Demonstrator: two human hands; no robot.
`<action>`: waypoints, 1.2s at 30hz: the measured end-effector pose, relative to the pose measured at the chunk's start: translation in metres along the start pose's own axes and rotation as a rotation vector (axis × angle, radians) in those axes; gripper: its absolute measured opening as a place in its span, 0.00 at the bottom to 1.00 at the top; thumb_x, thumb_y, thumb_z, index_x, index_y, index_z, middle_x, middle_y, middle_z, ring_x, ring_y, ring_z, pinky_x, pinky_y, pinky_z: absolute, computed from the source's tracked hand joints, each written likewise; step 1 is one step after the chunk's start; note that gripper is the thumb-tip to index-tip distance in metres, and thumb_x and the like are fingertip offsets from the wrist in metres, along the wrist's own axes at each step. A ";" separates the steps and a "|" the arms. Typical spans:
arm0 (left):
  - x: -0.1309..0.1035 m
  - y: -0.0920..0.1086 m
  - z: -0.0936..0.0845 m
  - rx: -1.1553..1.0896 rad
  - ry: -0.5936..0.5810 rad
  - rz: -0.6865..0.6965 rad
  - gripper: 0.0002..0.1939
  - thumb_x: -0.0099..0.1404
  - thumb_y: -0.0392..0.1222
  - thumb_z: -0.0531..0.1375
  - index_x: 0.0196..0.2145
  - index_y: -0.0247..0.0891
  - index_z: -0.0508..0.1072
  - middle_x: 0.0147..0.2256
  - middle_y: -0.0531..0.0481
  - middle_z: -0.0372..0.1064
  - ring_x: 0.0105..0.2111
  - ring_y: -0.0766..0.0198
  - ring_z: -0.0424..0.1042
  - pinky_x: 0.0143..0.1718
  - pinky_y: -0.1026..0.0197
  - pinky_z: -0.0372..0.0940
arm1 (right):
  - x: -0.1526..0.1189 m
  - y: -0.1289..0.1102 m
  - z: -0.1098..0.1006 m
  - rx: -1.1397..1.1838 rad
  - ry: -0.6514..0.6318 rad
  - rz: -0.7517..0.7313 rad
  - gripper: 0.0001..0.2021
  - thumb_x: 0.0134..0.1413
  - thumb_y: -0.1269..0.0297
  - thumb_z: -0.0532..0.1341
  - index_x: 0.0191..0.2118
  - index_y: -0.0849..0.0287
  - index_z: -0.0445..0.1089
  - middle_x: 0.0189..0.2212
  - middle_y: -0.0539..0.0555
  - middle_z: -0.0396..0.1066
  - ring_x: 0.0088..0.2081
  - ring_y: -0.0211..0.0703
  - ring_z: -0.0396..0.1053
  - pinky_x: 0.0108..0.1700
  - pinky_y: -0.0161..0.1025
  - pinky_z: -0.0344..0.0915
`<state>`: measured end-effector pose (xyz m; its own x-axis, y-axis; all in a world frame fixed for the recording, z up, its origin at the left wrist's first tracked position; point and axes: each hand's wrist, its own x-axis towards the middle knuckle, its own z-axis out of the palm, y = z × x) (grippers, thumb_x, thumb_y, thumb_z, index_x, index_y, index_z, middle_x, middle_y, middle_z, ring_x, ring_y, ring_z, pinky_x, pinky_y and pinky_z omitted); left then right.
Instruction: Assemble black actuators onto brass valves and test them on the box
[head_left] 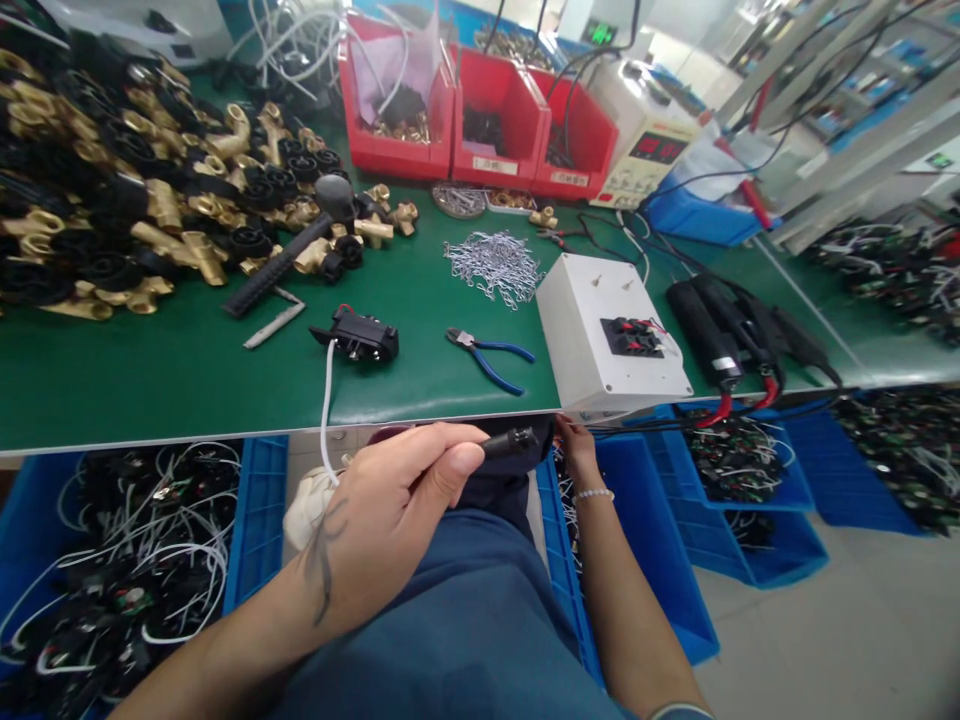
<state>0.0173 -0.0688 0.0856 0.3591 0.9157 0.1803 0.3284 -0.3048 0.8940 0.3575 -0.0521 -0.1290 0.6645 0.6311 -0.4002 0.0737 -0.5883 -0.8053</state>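
Observation:
My left hand is closed around a black cylindrical cable connector, its pin end pointing right, just off the table's front edge. A white cable hangs from a small black plastic module on the table and passes behind this hand; its far end is hidden. My right hand is at the table edge, below the white test box. Its fingers are mostly hidden, and I cannot see whether they hold anything. Blue-handled cutting pliers lie between the module and the box.
Brass and black fittings are heaped at left beside a black hammer. Metal clips lie before red bins. Black power screwdrivers are at right. Blue crates flank my lap.

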 end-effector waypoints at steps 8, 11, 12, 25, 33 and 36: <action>0.000 -0.006 -0.003 -0.005 -0.082 -0.087 0.19 0.77 0.50 0.50 0.43 0.44 0.80 0.38 0.55 0.82 0.36 0.63 0.79 0.35 0.64 0.69 | -0.082 -0.028 -0.026 -0.102 -0.084 -0.337 0.10 0.62 0.58 0.65 0.36 0.60 0.75 0.48 0.61 0.75 0.52 0.52 0.72 0.62 0.54 0.65; 0.000 -0.009 -0.002 0.003 -0.107 -0.102 0.21 0.77 0.53 0.49 0.41 0.44 0.80 0.39 0.53 0.82 0.36 0.61 0.79 0.34 0.62 0.68 | -0.139 -0.049 -0.035 -0.038 -0.184 -0.435 0.12 0.59 0.52 0.66 0.37 0.56 0.75 0.49 0.58 0.76 0.41 0.48 0.77 0.54 0.50 0.73; 0.001 -0.009 -0.001 0.006 -0.114 -0.105 0.22 0.77 0.53 0.49 0.41 0.44 0.80 0.39 0.53 0.82 0.37 0.60 0.79 0.34 0.61 0.69 | -0.157 -0.058 -0.036 0.013 -0.221 -0.468 0.11 0.58 0.53 0.68 0.38 0.54 0.74 0.48 0.56 0.76 0.38 0.45 0.78 0.49 0.47 0.75; 0.000 -0.014 -0.001 0.041 -0.193 -0.059 0.21 0.76 0.55 0.50 0.42 0.47 0.82 0.36 0.55 0.82 0.38 0.60 0.81 0.35 0.62 0.70 | -0.206 -0.139 -0.005 0.683 -0.532 -0.638 0.05 0.61 0.59 0.69 0.38 0.54 0.77 0.37 0.50 0.77 0.29 0.33 0.73 0.36 0.33 0.74; 0.005 -0.015 0.002 0.090 -0.158 0.004 0.21 0.76 0.54 0.50 0.40 0.45 0.81 0.35 0.54 0.82 0.35 0.59 0.81 0.33 0.62 0.69 | -0.204 -0.137 -0.004 0.603 -0.547 -0.575 0.09 0.59 0.57 0.71 0.38 0.56 0.76 0.36 0.51 0.77 0.29 0.34 0.74 0.36 0.33 0.75; 0.005 -0.014 0.004 0.136 -0.103 0.039 0.21 0.76 0.52 0.50 0.38 0.42 0.79 0.35 0.52 0.82 0.34 0.59 0.81 0.34 0.62 0.69 | -0.202 -0.135 0.000 0.642 -0.567 -0.600 0.07 0.60 0.59 0.70 0.38 0.55 0.76 0.37 0.50 0.78 0.29 0.33 0.74 0.37 0.32 0.74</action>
<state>0.0178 -0.0613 0.0720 0.4589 0.8732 0.1644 0.4249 -0.3781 0.8225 0.2130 -0.1005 0.0603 0.1906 0.9731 0.1290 -0.2432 0.1742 -0.9542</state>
